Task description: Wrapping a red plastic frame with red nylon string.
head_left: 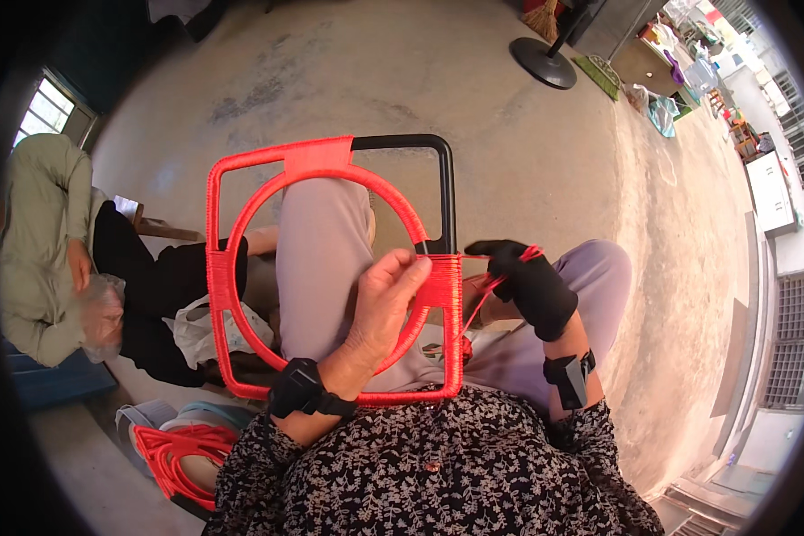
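Left hand (389, 299) pinches the red-wrapped frame (330, 268) at its three o'clock side; gloved right hand (531, 281) grips the red cord (482, 299) taut there.

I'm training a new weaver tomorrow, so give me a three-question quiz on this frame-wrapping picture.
1. True or false: the left hand wears a black glove.
2. Which part of the frame is bare black? A) top right corner B) bottom bar C) left side
3. Fill in: the right hand pulls a red ____ away from the frame.

Key:
1. False; the left hand is bare and grips the frame where the inner ring meets the right bar; the right hand wears the glove.
2. A; the bare corner has no cord around it.
3. Cord; it runs from the wrapped right bar to the gloved fingers.
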### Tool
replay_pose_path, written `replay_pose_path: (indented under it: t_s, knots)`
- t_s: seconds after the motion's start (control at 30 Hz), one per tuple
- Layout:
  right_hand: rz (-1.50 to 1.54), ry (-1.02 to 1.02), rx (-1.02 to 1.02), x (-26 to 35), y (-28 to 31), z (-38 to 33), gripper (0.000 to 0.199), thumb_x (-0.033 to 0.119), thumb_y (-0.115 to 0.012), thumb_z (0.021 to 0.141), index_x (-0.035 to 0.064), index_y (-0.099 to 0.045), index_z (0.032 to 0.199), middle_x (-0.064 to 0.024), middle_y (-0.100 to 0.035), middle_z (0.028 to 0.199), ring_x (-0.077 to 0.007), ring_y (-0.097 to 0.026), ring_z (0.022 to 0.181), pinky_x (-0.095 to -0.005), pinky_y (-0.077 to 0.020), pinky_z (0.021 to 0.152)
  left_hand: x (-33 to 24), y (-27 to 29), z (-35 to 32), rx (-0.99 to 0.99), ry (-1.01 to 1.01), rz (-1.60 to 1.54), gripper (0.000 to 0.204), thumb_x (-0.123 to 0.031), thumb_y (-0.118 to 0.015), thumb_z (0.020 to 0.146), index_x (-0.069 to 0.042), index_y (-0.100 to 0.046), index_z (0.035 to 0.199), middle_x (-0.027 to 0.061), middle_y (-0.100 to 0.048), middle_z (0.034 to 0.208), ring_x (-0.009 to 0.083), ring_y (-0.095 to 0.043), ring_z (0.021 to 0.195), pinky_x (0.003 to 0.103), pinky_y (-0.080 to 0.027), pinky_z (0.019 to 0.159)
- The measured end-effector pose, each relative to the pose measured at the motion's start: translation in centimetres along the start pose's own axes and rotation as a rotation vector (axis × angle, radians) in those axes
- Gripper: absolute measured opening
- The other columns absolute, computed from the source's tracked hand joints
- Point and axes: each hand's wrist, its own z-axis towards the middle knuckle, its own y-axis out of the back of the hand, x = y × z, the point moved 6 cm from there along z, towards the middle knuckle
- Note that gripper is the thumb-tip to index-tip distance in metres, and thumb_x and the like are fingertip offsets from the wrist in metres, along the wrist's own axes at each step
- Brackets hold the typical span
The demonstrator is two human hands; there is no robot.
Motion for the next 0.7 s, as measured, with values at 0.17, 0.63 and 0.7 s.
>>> replay_pose_path:
  t_s: [0.17,0.63,0.7]
  knots:
    - [-0.376,0.544,-0.123,3.4,-2.3,-1.6,0.024,0.022,-0.051,0.091,0.0023,-0.052,0.106,0.0016,-0.051,0.085,-0.0084,-0.047,0.072,-0.0238,-0.0399,0.065,-1.2,-3.1,-1.1,0.183,0.153,-0.082,0.031,-0.019,-0.053,0.096,0.003,-0.052,0.118,0.0079,-0.062,0.105,0.0129,-0.061,0.091,0.029,-0.052,0.080]
    - [-0.026,0.008,-0.050,-1.0,-2.4,1.8,0.020,0.026,-0.067,0.085,0.0075,-0.059,0.084,0.0046,-0.051,0.066,-0.0033,-0.047,0.056,-0.0205,-0.0359,0.048,0.6,-1.8,-1.4,0.102,0.180,-0.176,0.025,-0.024,-0.053,0.097,0.000,-0.054,0.106,0.0059,-0.063,0.093,0.0118,-0.063,0.079,0.026,-0.054,0.068]
    - [-0.039,0.040,-0.041,-1.4,-2.3,1.9,0.019,0.026,-0.067,0.085,0.0077,-0.059,0.084,0.0050,-0.051,0.066,-0.0031,-0.046,0.054,-0.0203,-0.0353,0.046,0.5,-0.5,-1.2,-0.051,0.137,-0.092,0.024,-0.027,-0.052,0.098,-0.004,-0.057,0.099,0.0027,-0.063,0.086,0.0087,-0.062,0.072,0.023,-0.052,0.064]
